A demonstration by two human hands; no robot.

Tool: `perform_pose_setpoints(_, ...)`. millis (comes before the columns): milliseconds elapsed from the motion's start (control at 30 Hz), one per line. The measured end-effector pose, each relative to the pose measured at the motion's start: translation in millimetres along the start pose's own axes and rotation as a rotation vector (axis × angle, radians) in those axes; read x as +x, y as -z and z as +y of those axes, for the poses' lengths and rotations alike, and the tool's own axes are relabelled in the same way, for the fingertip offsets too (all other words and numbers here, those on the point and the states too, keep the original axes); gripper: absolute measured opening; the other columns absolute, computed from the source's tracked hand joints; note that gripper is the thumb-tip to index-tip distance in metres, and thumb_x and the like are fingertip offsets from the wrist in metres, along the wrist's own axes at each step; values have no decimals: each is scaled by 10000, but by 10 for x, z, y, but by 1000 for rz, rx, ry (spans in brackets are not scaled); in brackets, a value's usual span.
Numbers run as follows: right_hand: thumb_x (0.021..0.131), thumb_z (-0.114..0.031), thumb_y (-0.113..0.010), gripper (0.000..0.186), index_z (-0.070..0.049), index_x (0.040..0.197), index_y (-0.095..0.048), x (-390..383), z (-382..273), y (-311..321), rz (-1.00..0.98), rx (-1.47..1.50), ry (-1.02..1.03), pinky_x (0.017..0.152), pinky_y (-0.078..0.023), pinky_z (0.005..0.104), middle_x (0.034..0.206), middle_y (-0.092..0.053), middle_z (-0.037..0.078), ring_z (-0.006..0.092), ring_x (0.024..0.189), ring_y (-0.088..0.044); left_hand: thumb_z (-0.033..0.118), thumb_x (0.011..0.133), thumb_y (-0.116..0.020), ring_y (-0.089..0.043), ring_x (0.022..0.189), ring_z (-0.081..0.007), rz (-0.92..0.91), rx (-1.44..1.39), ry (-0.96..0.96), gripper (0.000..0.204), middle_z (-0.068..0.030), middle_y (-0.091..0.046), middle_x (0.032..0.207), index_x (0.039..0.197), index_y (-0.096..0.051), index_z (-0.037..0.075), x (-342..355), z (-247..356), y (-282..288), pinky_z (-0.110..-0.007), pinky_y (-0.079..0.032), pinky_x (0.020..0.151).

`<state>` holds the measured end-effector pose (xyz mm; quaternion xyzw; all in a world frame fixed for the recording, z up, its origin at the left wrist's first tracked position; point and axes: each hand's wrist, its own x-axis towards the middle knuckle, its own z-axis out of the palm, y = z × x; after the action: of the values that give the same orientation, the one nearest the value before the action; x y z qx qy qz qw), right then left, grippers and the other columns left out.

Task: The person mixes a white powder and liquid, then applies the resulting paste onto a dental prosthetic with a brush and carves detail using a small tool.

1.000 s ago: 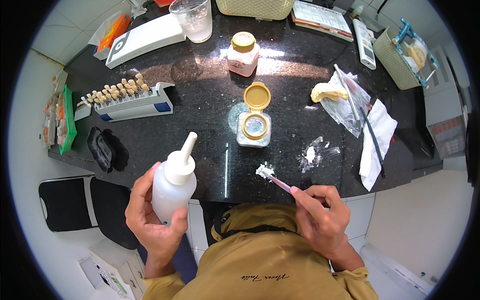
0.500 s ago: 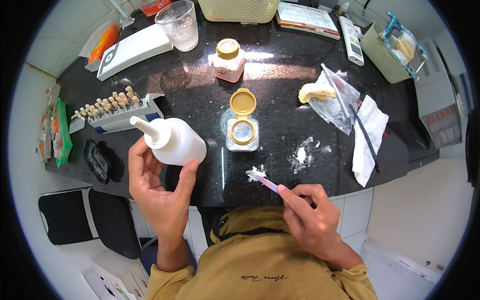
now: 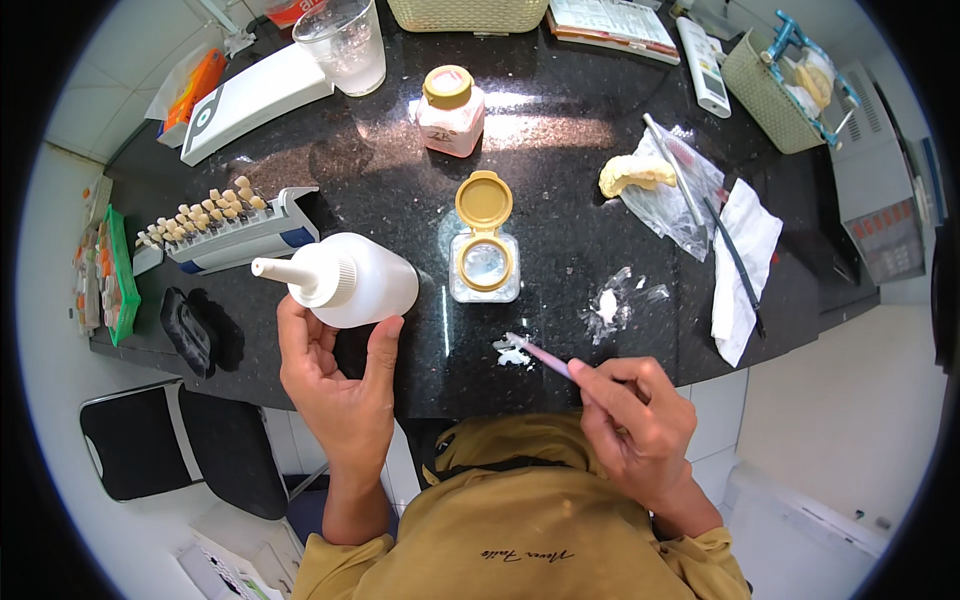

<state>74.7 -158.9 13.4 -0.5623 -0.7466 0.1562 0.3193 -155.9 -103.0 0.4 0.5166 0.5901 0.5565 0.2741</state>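
Observation:
My left hand point(image 3: 342, 385) is closed round the lower side of a white squeeze bottle point(image 3: 378, 285), tilted so its nozzle points left. Between the fingertips of my right hand point(image 3: 645, 425) is a slim spatula point(image 3: 549, 361) with a pinkish-lilac handle. Its tip is at a small heap of white powder point(image 3: 513, 356) on the dark counter. Just beyond the heap stands a clear square jar point(image 3: 487, 292), its gold flip lid point(image 3: 484, 201) raised. Further right lies a second, smeared white patch point(image 3: 607, 305).
Behind stands a gold-capped pink jar point(image 3: 452, 125). To the left are a tooth shade guide point(image 3: 230, 243), a black dish point(image 3: 187, 330) and a glass point(image 3: 350, 55). On the right lie a yellowish dental cast point(image 3: 637, 176), plastic bag point(image 3: 690, 210), tissue point(image 3: 745, 270) and dark thin tool point(image 3: 735, 262).
The bottle has tipped further over to the left, its nozzle lower. My right hand and the spatula have shifted slightly right, the tip now at the heap's far edge. The view has moved a little.

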Motion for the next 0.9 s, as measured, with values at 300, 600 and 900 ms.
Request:
perform_pose_setpoints(300, 643, 63, -711, 447, -81, 1066, -732, -113, -70, 16, -13, -10, -33, 460, -417, 226, 860, -612, 37, 100, 543, -513, 65, 812, -777, -608, 1072, -205, -14, 52, -60, 535, -138, -595, 1155, 1245, -479, -32, 8, -49, 5, -337, -471, 964)
perform_pose_setpoints(600, 643, 87, -706, 459, -76, 1072, -727, -190, -137, -86, 67, -15, -34, 446, -401, 234, 881, -603, 49, 94, 532, -499, 93, 825, -771, -621, 1042, -200, -20, 74, -58, 504, -138, -605, 1133, 1225, -498, -43, 1, -66, 19, -331, -488, 933)
perform_pose_setpoints(900, 655, 102, -696, 433, -47, 1060, -724, -274, -216, -81, 133, -49, -89, 455, -432, 229, 860, -618, 55, 97, 531, -560, 79, 821, -771, -622, 1036, -199, -30, 58, -78, 505, -131, -606, 1125, 1232, -504, -45, -2, -79, 26, -325, -490, 923)
